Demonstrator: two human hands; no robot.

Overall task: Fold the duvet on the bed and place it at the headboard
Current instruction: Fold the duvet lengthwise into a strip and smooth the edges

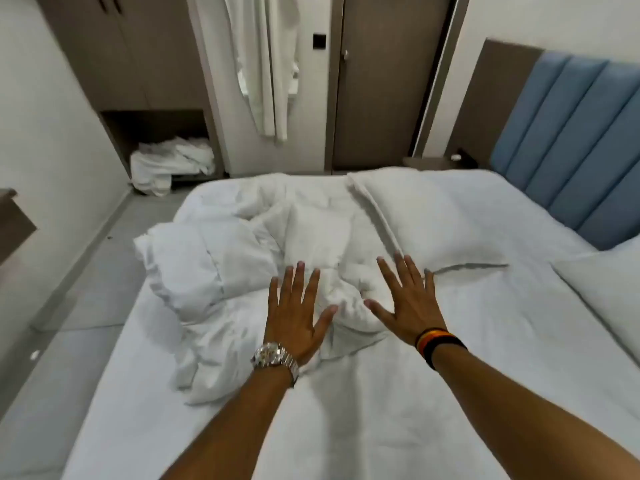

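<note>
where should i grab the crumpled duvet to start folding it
Probably the bunched ridge of the duvet nearest you, between the left hand and right hand, both open above it. Come from above and take a grip on each side of that raised clump: no clean corner or hem shows, so lift and shake it out first.

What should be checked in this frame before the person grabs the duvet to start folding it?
1. Both hands free: ok. The left hand and right hand are open with fingers spread, holding nothing.
2. Hands at the duvet: ok. Both are over the bunched part of the duvet.
3. Duvet flat enough to fold: not ok. It lies crumpled in a heap.
4. Duvet fully on the bed: cannot tell. Its left part bulges toward the mattress edge.
5. Space at the headboard: not ok. Pillows lie along it.
</note>
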